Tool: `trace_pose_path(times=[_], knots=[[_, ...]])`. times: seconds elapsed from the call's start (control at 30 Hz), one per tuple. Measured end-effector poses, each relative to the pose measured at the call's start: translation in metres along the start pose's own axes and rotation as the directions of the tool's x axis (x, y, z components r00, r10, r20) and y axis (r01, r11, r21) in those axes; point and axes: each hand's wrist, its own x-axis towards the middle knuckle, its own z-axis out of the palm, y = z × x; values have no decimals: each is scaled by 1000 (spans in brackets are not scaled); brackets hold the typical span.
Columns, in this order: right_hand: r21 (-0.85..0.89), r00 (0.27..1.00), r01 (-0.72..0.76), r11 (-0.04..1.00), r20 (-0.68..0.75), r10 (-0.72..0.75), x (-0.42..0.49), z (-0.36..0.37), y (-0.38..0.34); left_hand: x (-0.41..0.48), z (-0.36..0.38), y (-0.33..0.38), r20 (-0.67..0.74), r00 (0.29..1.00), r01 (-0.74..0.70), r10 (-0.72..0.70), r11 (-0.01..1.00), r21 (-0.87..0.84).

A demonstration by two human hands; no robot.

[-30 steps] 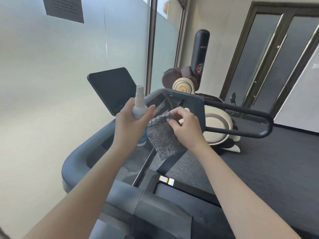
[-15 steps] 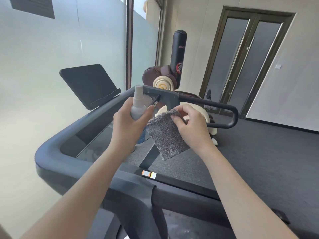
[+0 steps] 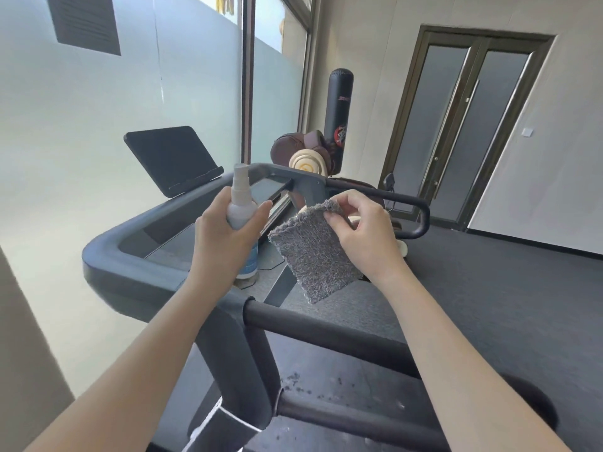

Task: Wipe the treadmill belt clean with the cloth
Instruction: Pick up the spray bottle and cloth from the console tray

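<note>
My left hand (image 3: 225,236) grips a white spray bottle (image 3: 240,203) upright above the treadmill console (image 3: 137,252). Just right of it, my right hand (image 3: 365,233) pinches the top edge of a grey fuzzy cloth (image 3: 313,259), which hangs down in the air. Below the near handlebar (image 3: 326,334), the dark treadmill belt (image 3: 342,396) shows scattered dark crumbs and specks. Neither the cloth nor the bottle touches the belt.
A black tablet holder (image 3: 169,158) stands at the console's far left. The far handlebar (image 3: 408,207) loops to the right. Beyond are a massage chair (image 3: 306,158), a black punching bag (image 3: 339,109), dark double doors (image 3: 463,125) and frosted glass on the left.
The view has swung down and right, bringing the near handlebar and the dirty belt into sight. Both hands keep their holds; the cloth has drawn slightly apart from the bottle.
</note>
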Motion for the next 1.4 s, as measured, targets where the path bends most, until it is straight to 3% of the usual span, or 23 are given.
trace_pose_path(times=[0.5, 0.77, 1.13, 1.4], knots=[[27, 999, -22, 999, -41, 23, -65, -39, -2, -56, 5, 8, 52, 999, 20, -16, 997, -79], [-108, 991, 58, 992, -116, -70, -113, -25, 11, -91, 7, -29, 99, 995, -9, 24, 989, -149], [-6, 990, 63, 998, -128, -64, -195, 24, 72, -162, 15, -113, 142, 990, 9, 25, 972, -234], [-43, 966, 159, 986, -198, -165, -225, 49, 111, -199, 22, -161, 154, 986, -11, 60, 954, -299]])
